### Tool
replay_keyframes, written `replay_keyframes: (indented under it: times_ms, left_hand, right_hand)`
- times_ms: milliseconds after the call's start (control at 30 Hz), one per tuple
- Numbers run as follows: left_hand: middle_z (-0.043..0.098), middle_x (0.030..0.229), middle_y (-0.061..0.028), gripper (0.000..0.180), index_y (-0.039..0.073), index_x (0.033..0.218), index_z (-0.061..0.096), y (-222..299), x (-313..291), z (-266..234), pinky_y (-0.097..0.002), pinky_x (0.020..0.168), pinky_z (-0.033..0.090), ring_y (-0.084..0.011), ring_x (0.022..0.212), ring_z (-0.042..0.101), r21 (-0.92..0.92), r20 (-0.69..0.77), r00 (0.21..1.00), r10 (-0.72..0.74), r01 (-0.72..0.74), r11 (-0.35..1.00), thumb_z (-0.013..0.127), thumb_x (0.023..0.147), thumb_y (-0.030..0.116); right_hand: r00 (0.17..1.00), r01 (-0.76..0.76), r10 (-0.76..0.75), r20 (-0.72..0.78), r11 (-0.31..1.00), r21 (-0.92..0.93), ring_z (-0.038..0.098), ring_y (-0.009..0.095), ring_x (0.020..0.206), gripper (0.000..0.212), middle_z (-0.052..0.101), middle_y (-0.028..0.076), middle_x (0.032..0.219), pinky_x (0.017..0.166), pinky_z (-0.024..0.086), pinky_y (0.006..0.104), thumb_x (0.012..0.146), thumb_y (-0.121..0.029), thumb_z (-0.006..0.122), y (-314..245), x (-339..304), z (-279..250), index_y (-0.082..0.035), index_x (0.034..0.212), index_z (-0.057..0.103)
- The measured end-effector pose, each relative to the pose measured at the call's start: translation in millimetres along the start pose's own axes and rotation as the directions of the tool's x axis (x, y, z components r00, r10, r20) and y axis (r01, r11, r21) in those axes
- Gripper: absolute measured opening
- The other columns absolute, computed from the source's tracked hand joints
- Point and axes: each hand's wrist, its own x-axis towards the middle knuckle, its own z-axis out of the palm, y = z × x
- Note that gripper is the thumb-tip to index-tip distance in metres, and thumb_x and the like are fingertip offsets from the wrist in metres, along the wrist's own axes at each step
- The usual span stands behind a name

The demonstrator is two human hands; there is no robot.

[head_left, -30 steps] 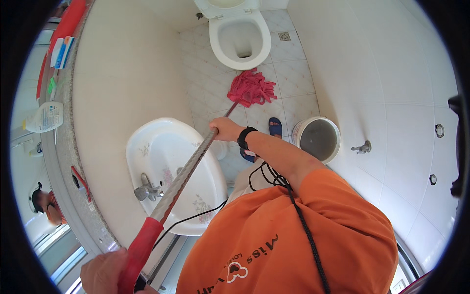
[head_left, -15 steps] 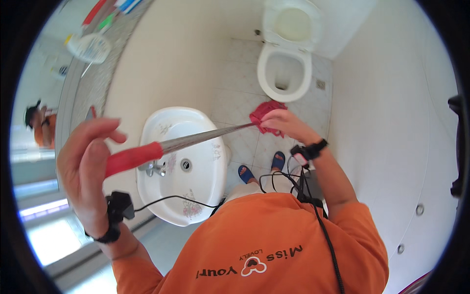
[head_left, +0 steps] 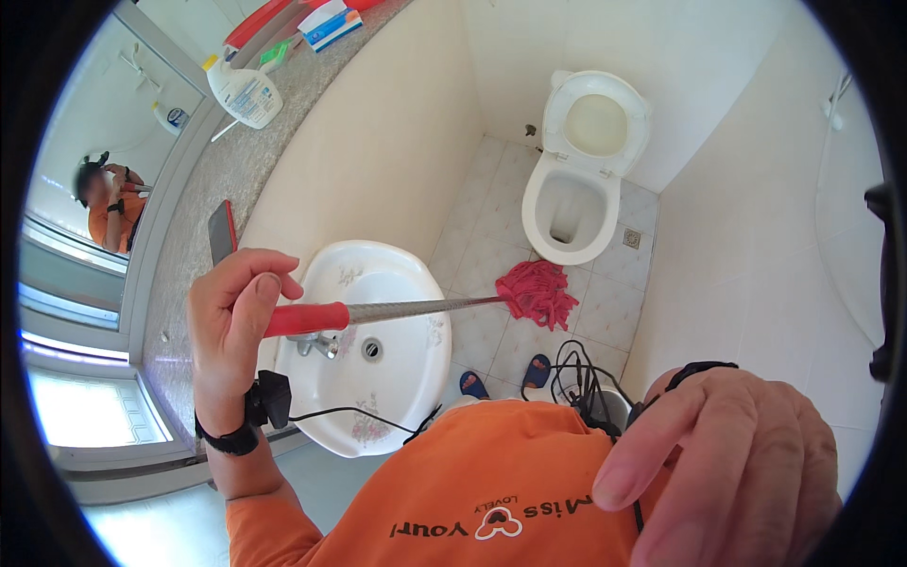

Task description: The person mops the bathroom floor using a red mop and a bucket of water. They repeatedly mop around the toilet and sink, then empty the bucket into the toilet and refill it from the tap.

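Observation:
My left hand (head_left: pixel 236 312) is closed round the red grip of a mop (head_left: pixel 416 308) with a patterned metal pole. The pole slants down across the sink, and its red strip head (head_left: pixel 539 295) lies spread on the tiled floor in front of the toilet. My right hand (head_left: pixel 742 463) is raised close to the camera at the lower right, off the mop, its fingers stretched out and holding nothing. Black cables run from the wrist devices.
A white sink (head_left: pixel 406 392) with a tap is beside my left arm. The toilet (head_left: pixel 572 213), lid up, stands ahead against the wall. On the stone ledge (head_left: pixel 194 175) are a white bottle (head_left: pixel 248 97), a phone (head_left: pixel 223 232) and a box (head_left: pixel 331 25). A bucket (head_left: pixel 614 408) is near my feet.
My right hand has left the lower pole and come up toward the camera. The left hand keeps the grip, and the mop head now shows spread out. The view has shifted.

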Motion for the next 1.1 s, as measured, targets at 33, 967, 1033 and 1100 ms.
replay_keyframes:
  times_ms: [33, 967, 1033, 1100]
  left_hand:
    - [0.061, 0.073, -0.0070, 0.026, -0.004, 0.093, 0.062, 1.0, -0.9, 0.8, -0.0223, 0.059, 0.040, -0.0096, 0.066, 0.053, -0.016, -0.016, 1.000, -0.002, 0.002, 1.000, 0.050, 0.087, 0.019]
    - [0.046, 0.049, -0.0032, 0.023, 0.002, 0.059, 0.055, -22.9, -5.9, 12.8, -0.0264, 0.040, 0.029, -0.0124, 0.041, 0.038, -0.637, -0.134, 0.971, 0.197, -0.236, 0.733, 0.064, 0.080, 0.007]
    - [0.043, 0.048, -0.0032, 0.026, 0.002, 0.056, 0.051, -24.6, -0.7, 17.3, -0.0276, 0.041, 0.026, -0.0138, 0.042, 0.036, -0.660, -0.164, 0.958, 0.235, -0.283, 0.695, 0.064, 0.079, 0.005]
    - [0.043, 0.048, -0.0031, 0.025, 0.002, 0.057, 0.051, -27.0, 4.3, 21.3, -0.0278, 0.041, 0.026, -0.0150, 0.042, 0.036, -0.655, -0.202, 0.943, 0.263, -0.330, 0.680, 0.063, 0.079, 0.004]
  right_hand:
    - [1.000, 0.004, -0.004, 0.007, 1.000, 0.003, 0.057, 0.025, 0.088, 0.042, 0.061, 0.014, 0.101, 0.076, 0.045, 0.0379, 0.087, -0.039, 0.053, -1.3, 1.0, 2.3, -0.002, 0.106, 0.059]
    - [-0.153, -0.896, 0.607, -0.780, -0.419, -0.150, 0.061, 0.036, 0.079, 0.029, 0.066, 0.017, 0.082, 0.070, 0.047, 0.0421, 0.077, -0.028, 0.060, 123.1, -436.3, -70.1, 0.000, 0.084, 0.066]
    - [0.174, -0.556, 0.757, -0.629, -0.451, -0.698, 0.060, 0.031, 0.067, 0.020, 0.064, 0.015, 0.071, 0.059, 0.045, 0.0418, 0.075, -0.023, 0.059, 98.1, -501.0, -50.3, -0.005, 0.070, 0.065]
    - [-0.712, -0.678, 0.380, -0.590, -0.591, 0.437, 0.056, 0.021, 0.056, 0.020, 0.061, 0.010, 0.065, 0.050, 0.044, 0.0369, 0.077, -0.022, 0.059, 71.9, -531.1, -23.5, -0.006, 0.066, 0.061]
